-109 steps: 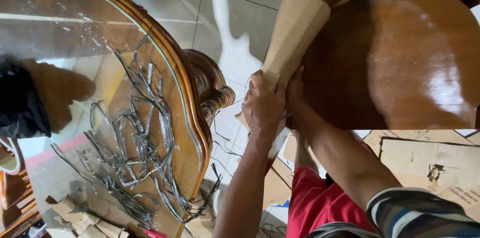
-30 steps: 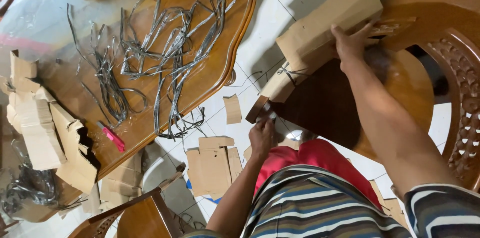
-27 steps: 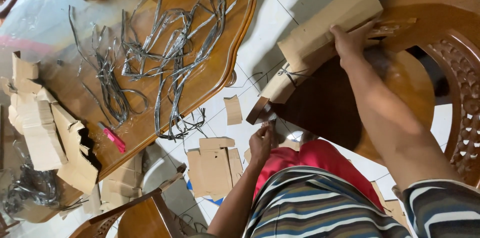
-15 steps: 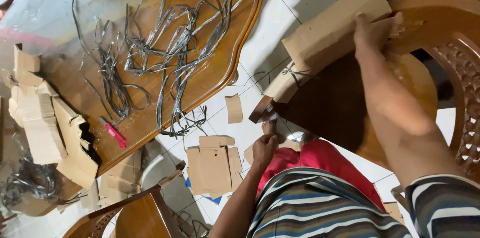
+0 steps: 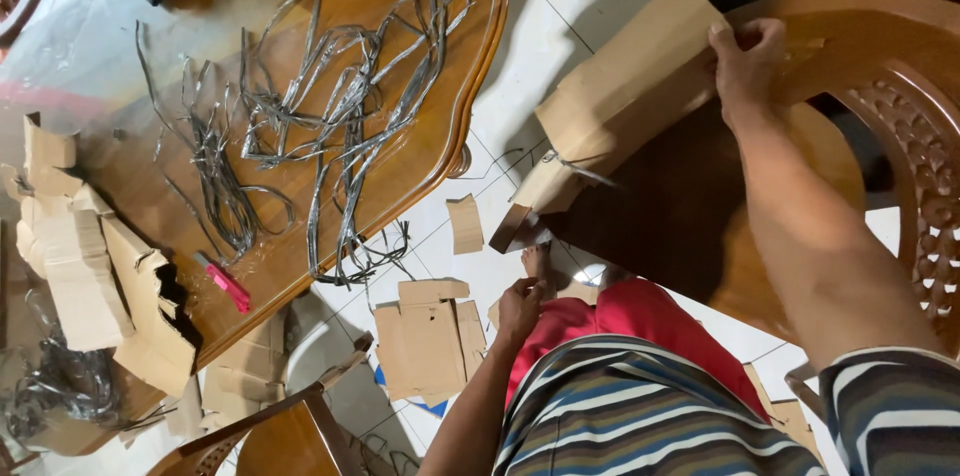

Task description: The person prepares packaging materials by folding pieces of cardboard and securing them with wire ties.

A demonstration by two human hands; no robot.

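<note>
My right hand (image 5: 745, 66) grips the upper end of a long folded piece of brown cardboard (image 5: 620, 96) that lies across the underside of a tipped wooden chair (image 5: 850, 36). The cardboard's lower end (image 5: 545, 191) reaches the chair's corner, where thin strands trail off. My left hand (image 5: 520, 304) hangs lower, by my red-clad knee (image 5: 640, 316), with its fingers curled and nothing in it, clear of the cardboard.
A wooden table (image 5: 440, 136) on the left holds a tangle of grey plastic straps (image 5: 340, 116), a pink cutter (image 5: 225, 283) and torn cardboard pieces (image 5: 90, 256). Flat cardboard scraps (image 5: 430, 336) lie on the white tiled floor. Another chair's frame (image 5: 290, 426) sits at the bottom.
My left hand has let go of the cardboard's lower end and dropped toward my knee. My right hand has slid further up along the cardboard's top end.
</note>
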